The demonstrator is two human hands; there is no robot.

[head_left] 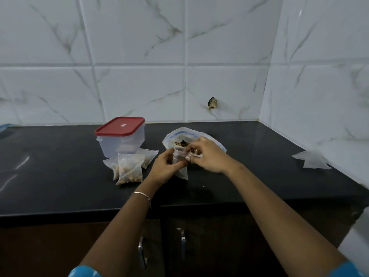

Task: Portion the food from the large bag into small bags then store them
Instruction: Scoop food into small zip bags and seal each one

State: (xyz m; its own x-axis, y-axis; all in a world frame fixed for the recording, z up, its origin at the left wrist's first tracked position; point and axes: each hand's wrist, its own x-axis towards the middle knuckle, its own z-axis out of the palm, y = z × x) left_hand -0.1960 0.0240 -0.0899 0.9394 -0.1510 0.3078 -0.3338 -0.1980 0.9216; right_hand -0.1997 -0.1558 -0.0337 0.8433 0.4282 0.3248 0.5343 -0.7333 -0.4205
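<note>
Left hand: gripped small bag, upright, mouth up.
Right hand: pinched its rim.
Large bag: lay just behind, nearer the right.

Left of the left hand, the box is cloudy plastic, its red lid smooth; the bags are thin clear film. Counter glossy black; tiles beyond glossy, marbled; bracelet shiny metal.
</note>
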